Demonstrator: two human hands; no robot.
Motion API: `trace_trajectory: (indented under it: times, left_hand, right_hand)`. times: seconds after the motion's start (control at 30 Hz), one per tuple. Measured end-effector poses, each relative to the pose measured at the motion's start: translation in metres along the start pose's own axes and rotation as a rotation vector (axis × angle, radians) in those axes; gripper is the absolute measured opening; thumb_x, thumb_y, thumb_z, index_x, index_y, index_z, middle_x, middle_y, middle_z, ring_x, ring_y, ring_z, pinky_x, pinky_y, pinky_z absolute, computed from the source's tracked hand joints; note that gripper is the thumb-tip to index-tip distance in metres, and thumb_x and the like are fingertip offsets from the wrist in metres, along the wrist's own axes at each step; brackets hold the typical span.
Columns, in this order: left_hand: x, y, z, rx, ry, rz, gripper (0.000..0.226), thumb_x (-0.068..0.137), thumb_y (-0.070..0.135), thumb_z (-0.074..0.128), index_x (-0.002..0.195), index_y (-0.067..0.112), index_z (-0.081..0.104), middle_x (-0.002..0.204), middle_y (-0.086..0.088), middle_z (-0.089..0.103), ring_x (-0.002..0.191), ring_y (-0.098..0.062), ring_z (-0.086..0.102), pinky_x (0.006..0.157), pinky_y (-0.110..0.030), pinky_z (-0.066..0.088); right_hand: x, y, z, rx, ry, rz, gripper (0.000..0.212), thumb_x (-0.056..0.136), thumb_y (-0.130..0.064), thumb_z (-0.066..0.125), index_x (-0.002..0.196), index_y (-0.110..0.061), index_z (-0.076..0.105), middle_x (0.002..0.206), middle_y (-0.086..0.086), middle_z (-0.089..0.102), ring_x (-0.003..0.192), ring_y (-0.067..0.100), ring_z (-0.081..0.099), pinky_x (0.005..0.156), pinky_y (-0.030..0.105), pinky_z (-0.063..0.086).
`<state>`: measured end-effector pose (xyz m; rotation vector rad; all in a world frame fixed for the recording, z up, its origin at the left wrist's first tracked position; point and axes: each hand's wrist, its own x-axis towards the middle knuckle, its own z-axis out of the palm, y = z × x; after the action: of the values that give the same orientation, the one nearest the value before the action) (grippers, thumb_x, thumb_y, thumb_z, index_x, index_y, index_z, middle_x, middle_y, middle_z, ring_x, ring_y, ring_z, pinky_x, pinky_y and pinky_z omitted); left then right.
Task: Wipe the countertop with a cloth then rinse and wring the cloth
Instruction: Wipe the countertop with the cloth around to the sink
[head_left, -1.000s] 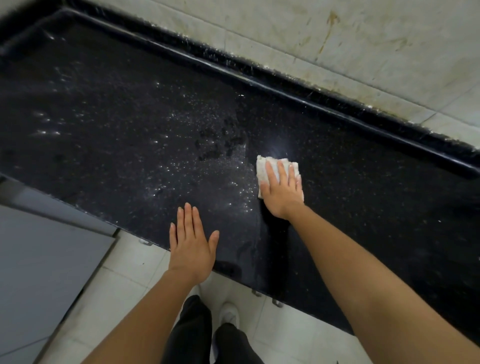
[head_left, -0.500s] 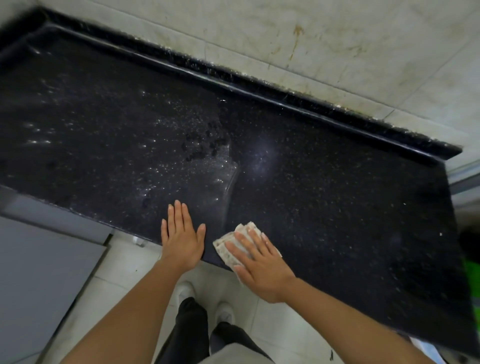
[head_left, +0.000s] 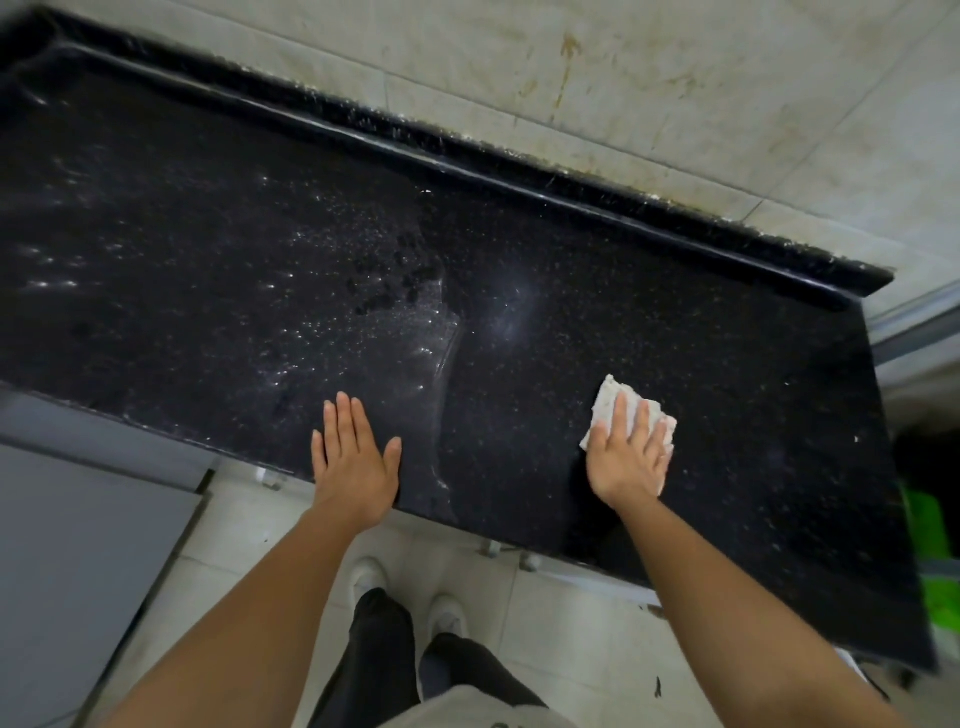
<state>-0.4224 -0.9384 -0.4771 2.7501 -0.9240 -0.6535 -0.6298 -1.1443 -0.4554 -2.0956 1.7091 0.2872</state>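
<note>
Pressing flat with spread fingers, the right hand (head_left: 631, 457) pins the white cloth (head_left: 613, 402) on the black bench (head_left: 727, 364), near its front edge. Well apart, the left hand (head_left: 353, 462) lies open, palm down, beside a wet streak (head_left: 441, 374).

right hand (head_left: 626, 457) flat on cloth (head_left: 613, 402), countertop (head_left: 208, 270)

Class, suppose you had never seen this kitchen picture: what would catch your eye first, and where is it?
First, the folded white cloth pressed flat under the right hand near the front right of the speckled black stone countertop. Next, the left hand lying flat at the front edge, and the wet, glistening patch of droplets behind it.
</note>
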Motion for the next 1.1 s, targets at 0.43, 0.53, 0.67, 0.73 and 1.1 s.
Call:
trace_trajectory:
  times: [0.43,0.53,0.67,0.73,1.1]
  left_hand:
    - [0.003,-0.002,0.0,-0.048,0.018,0.001,0.069,0.1,0.044,0.019,0.148,0.008,-0.014,0.157,-0.006,-0.021,0.143,-0.018,-0.024,0.115,-0.038,-0.014]
    - [0.002,-0.003,0.001,-0.062,0.033,0.013,0.069,0.1,0.044,0.02,0.149,0.008,-0.012,0.157,-0.006,-0.019,0.143,-0.019,-0.022,0.115,-0.037,-0.013]
    - [0.0,-0.004,-0.001,-0.053,0.038,0.027,0.068,0.1,0.044,0.019,0.149,0.007,-0.012,0.157,-0.007,-0.018,0.143,-0.019,-0.021,0.115,-0.036,-0.013]
    - [0.0,-0.004,0.0,-0.044,0.039,0.029,0.068,0.1,0.043,0.019,0.149,0.007,-0.012,0.157,-0.007,-0.018,0.143,-0.019,-0.022,0.115,-0.036,-0.013]
    - [0.0,-0.005,-0.006,-0.049,0.067,0.048,0.07,0.1,0.045,0.025,0.15,0.007,-0.005,0.159,-0.01,-0.008,0.146,-0.023,-0.012,0.118,-0.038,-0.006]
  right_hand:
    - [-0.091,-0.072,0.06,-0.323,-0.185,-0.809,0.062,0.089,-0.054,-0.013,0.147,-0.034,-0.023,0.151,-0.006,-0.034,0.138,0.022,-0.037,0.116,0.043,-0.02]
    - [-0.085,-0.037,0.049,-0.45,-0.153,-0.941,0.058,0.093,-0.051,-0.009,0.147,-0.036,-0.022,0.157,-0.006,-0.024,0.143,0.022,-0.029,0.116,0.04,-0.019]
    - [-0.069,0.025,0.027,-0.59,-0.127,-0.902,0.055,0.101,-0.05,0.002,0.153,-0.034,-0.006,0.161,-0.001,0.0,0.148,0.031,-0.001,0.115,0.041,-0.002]
    - [-0.065,0.047,0.019,-0.531,-0.128,-0.869,0.054,0.096,-0.055,-0.007,0.145,-0.042,-0.024,0.158,-0.008,-0.021,0.145,0.023,-0.024,0.115,0.036,-0.016]
    - [-0.072,-0.03,0.046,-0.419,-0.148,-0.898,0.063,0.087,-0.057,-0.018,0.145,-0.034,-0.027,0.152,-0.004,-0.032,0.138,0.02,-0.037,0.114,0.04,-0.022]
